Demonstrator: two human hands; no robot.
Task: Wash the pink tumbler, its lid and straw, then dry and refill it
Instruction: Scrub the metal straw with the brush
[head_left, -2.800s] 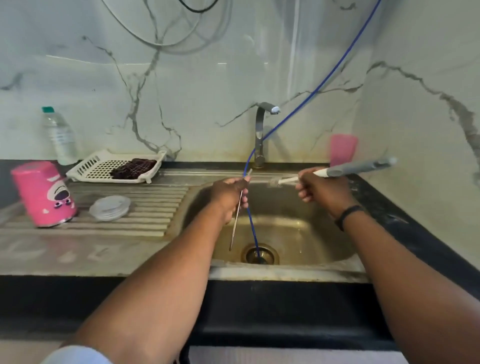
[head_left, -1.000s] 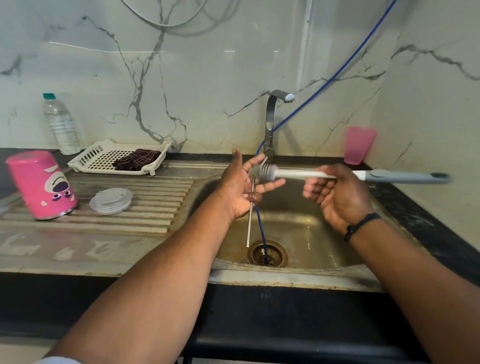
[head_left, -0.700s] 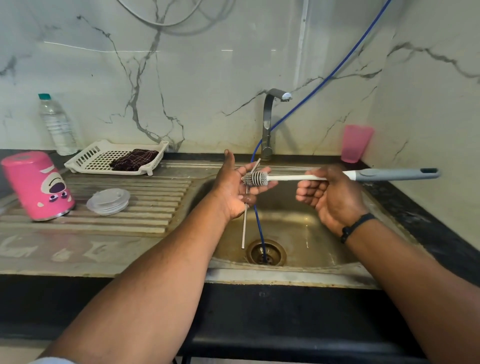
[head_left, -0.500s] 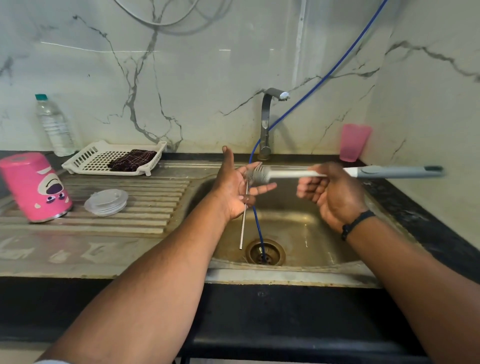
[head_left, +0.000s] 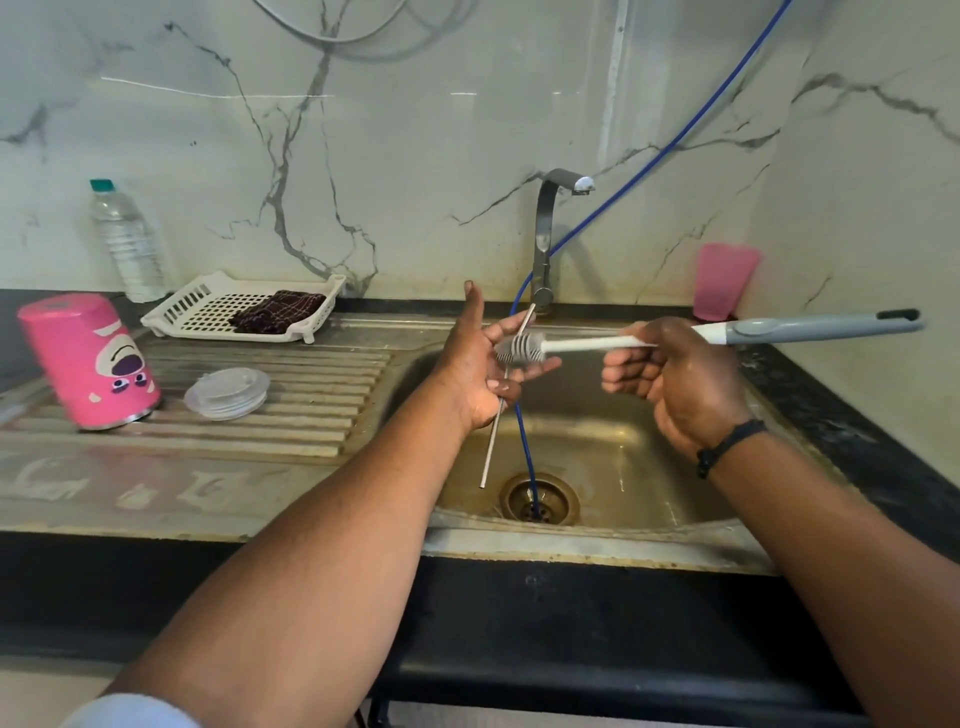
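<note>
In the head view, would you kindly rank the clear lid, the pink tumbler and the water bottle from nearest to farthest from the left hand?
Measured from the left hand:
1. Clear lid, on the drainboard to its left.
2. Pink tumbler, upside down, further left.
3. Water bottle, far left, against the wall.

Open sink basin (head_left: 623, 457) lies below both hands, crossed only by the blue hose (head_left: 524, 441); tap (head_left: 545, 244) stands behind.

Brush (head_left: 519, 349) across straw (head_left: 492, 441) in left hand (head_left: 478, 364)
</note>
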